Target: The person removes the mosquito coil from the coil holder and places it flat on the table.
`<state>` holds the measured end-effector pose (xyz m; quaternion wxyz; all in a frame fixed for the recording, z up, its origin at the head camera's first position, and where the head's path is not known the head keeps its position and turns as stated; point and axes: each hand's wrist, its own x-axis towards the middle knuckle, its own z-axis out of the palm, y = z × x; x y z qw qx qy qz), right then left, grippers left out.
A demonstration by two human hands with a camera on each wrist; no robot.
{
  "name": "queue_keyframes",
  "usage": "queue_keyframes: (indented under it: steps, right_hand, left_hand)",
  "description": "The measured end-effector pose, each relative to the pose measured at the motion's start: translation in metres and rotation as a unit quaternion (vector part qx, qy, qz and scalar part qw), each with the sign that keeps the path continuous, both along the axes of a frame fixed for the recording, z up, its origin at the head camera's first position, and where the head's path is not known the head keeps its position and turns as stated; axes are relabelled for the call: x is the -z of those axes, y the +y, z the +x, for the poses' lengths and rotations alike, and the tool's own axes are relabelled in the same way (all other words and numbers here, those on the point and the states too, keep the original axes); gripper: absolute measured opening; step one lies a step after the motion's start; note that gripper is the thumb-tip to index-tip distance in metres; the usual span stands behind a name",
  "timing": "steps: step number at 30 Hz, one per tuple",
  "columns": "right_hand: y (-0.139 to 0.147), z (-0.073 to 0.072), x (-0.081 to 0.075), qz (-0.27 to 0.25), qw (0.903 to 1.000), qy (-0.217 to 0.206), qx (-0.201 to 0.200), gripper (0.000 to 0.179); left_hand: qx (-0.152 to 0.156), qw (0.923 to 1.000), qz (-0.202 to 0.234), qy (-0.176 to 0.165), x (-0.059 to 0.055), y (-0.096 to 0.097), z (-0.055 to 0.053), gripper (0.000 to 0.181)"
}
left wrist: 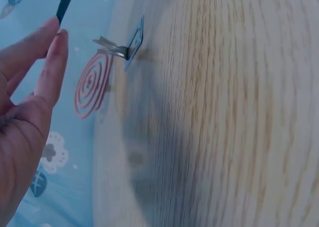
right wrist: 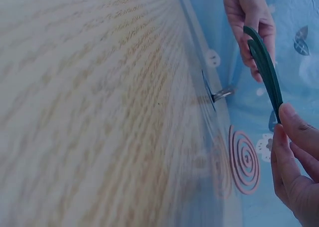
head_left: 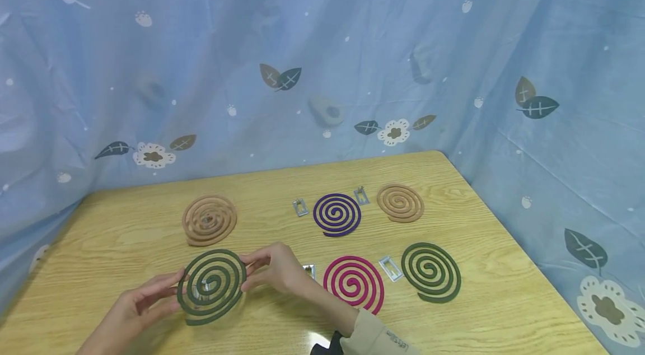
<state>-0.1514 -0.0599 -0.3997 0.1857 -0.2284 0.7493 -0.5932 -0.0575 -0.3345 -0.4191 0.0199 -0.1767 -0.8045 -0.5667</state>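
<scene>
A dark green mosquito coil [head_left: 214,278] is held above the table at the front left. My left hand [head_left: 143,303] pinches its left edge between thumb and fingers, while my right hand [head_left: 281,272] pinches the right edge. Through the rings shows a small metal coil stand [head_left: 202,291] on the tabletop. In the left wrist view this stand [left wrist: 133,47] has a raised prong, apart from the coil. Seen from the right wrist, the green coil [right wrist: 269,80] is nearly edge-on between both hands. Behind it is a light brown coil [head_left: 209,198], with metal visible at its middle.
On the wooden table [head_left: 484,310] lie a purple coil [head_left: 336,212], another brown coil [head_left: 400,203], a magenta coil [head_left: 353,283] and a second green coil [head_left: 430,271]. Several metal stands [head_left: 391,269] lie among them. A blue patterned curtain [head_left: 312,36] borders the table's back and right.
</scene>
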Motion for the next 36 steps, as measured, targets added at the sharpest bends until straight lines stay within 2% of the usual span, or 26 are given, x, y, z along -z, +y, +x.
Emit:
queue_keyframes:
  steps: [2, 6, 17, 22, 25, 32, 36]
  right_hand:
    - [0.003, 0.001, -0.002, -0.004, 0.9999, -0.008, 0.006, 0.043]
    - [0.009, 0.002, -0.004, -0.005, 0.9998, -0.017, 0.012, 0.044]
    - [0.021, 0.0, -0.006, -0.023, 0.9995, -0.014, 0.015, 0.041]
    - [0.028, 0.0, -0.005, -0.046, 0.9987, -0.014, 0.019, 0.037]
    - [0.032, 0.001, -0.005, -0.053, 0.9983, -0.014, 0.02, 0.036]
    - [0.04, 0.003, -0.004, -0.061, 0.9974, -0.007, 0.039, 0.03]
    - [0.045, 0.004, -0.003, -0.063, 0.9973, -0.004, 0.036, 0.031]
  left_hand:
    - [0.024, 0.9991, 0.03, 0.02, 0.0, 0.002, -0.002, 0.055]
    - [0.039, 0.9969, 0.046, 0.05, 0.001, 0.007, -0.005, 0.056]
    - [-0.003, 0.9974, 0.042, 0.058, -0.001, 0.021, -0.008, 0.053]
    - [-0.003, 0.9973, 0.051, 0.052, -0.003, 0.028, -0.01, 0.051]
    - [-0.01, 0.9981, 0.034, 0.051, -0.004, 0.031, -0.011, 0.05]
    - [-0.047, 0.9976, -0.02, 0.047, -0.006, 0.041, -0.013, 0.048]
    - [-0.029, 0.9967, -0.002, 0.076, -0.004, 0.046, -0.016, 0.049]
